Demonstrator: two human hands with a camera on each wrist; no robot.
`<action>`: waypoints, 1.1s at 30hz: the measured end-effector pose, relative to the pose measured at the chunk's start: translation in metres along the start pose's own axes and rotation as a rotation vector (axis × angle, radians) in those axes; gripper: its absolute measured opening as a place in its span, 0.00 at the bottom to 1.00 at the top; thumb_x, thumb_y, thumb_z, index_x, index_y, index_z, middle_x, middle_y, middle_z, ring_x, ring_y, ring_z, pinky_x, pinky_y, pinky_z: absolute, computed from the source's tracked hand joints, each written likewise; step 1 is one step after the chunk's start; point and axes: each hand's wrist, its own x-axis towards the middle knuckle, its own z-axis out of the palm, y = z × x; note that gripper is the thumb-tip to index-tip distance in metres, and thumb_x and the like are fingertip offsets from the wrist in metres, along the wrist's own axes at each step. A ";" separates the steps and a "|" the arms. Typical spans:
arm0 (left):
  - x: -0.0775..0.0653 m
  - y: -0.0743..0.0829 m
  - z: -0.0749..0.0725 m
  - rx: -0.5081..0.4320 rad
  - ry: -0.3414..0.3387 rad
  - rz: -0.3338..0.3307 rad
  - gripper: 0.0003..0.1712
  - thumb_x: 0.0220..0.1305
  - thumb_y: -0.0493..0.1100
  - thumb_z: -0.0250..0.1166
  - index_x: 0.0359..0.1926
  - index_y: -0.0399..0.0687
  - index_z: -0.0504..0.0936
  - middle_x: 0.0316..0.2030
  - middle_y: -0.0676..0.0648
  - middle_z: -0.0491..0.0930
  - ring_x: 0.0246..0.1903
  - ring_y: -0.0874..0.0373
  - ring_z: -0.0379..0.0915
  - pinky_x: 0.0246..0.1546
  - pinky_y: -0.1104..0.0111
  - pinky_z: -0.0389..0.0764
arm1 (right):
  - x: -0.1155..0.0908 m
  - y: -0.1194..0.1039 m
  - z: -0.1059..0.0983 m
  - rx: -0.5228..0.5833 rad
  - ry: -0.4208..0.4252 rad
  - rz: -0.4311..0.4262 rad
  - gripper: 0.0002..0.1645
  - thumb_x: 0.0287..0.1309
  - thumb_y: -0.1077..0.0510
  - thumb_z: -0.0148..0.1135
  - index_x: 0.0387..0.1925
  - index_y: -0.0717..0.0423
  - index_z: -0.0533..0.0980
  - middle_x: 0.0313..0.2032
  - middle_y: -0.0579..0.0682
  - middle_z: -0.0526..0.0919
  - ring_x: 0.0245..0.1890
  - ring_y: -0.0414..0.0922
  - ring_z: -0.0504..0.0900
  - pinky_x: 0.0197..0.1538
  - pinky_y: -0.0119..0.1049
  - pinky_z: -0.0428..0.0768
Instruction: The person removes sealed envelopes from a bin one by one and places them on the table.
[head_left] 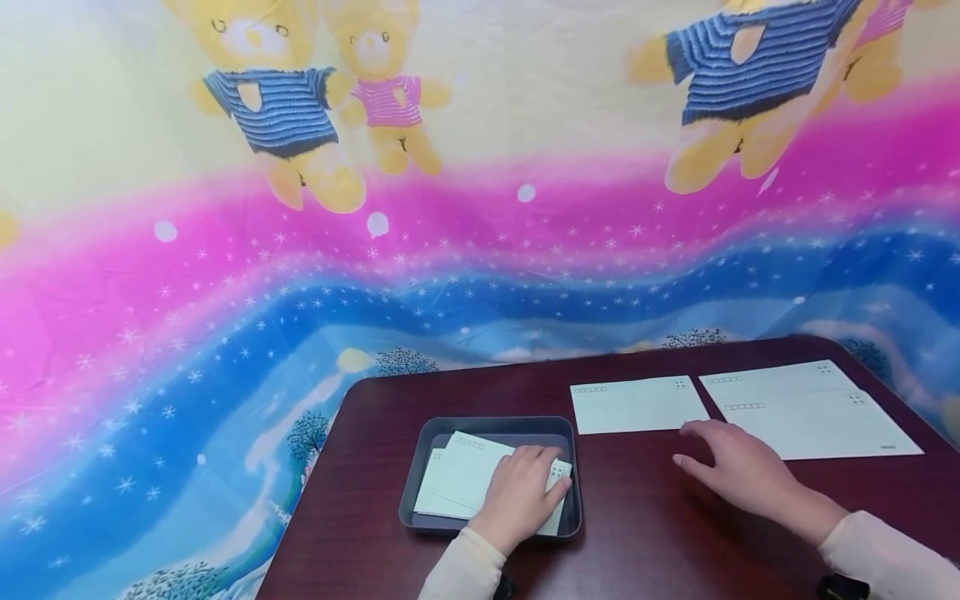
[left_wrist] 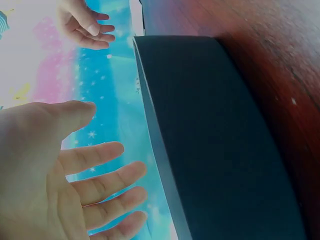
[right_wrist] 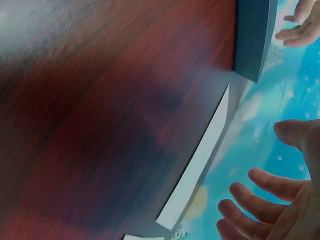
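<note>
A dark grey tray (head_left: 576, 508) on the table holds several loosely stacked white envelopes (head_left: 461, 475). Over their right part is my left hand (head_left: 521, 493); in the left wrist view its fingers (left_wrist: 109, 181) are spread and relaxed above the tray's side, with nothing in them. My right hand (head_left: 738, 468) hovers over the table, nearest two overlapping envelopes (head_left: 817, 425) and a single envelope (head_left: 637, 407). Seen from the right wrist, its fingers (right_wrist: 260, 205) are loosely bent and hold nothing. The hand hides part of the overlapping envelopes' lower left edge.
The dark red-brown table (head_left: 630, 500) has rounded far corners. Right behind it hangs a printed curtain (head_left: 465, 217) with bears and snowflakes. The tray's raised walls stand between its envelopes and those on the table.
</note>
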 end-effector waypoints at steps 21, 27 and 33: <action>-0.016 -0.026 0.001 -0.010 -0.001 -0.069 0.24 0.61 0.56 0.58 0.53 0.49 0.79 0.46 0.49 0.81 0.49 0.54 0.74 0.45 0.59 0.75 | 0.002 -0.032 0.020 0.016 0.011 -0.043 0.34 0.52 0.31 0.57 0.47 0.54 0.79 0.45 0.49 0.82 0.48 0.51 0.79 0.46 0.52 0.76; -0.020 -0.035 0.000 -0.032 0.021 -0.086 0.24 0.61 0.56 0.59 0.53 0.49 0.79 0.47 0.49 0.81 0.49 0.54 0.74 0.45 0.58 0.75 | 0.000 -0.039 0.028 0.024 0.008 -0.053 0.31 0.51 0.34 0.60 0.47 0.52 0.79 0.44 0.47 0.82 0.47 0.49 0.79 0.45 0.50 0.77; -0.026 -0.043 -0.002 -0.039 0.044 -0.113 0.23 0.60 0.55 0.60 0.52 0.48 0.80 0.45 0.49 0.81 0.48 0.53 0.75 0.43 0.57 0.75 | -0.001 -0.049 0.033 0.040 -0.013 -0.058 0.31 0.50 0.34 0.61 0.47 0.52 0.79 0.44 0.47 0.82 0.47 0.48 0.79 0.46 0.49 0.77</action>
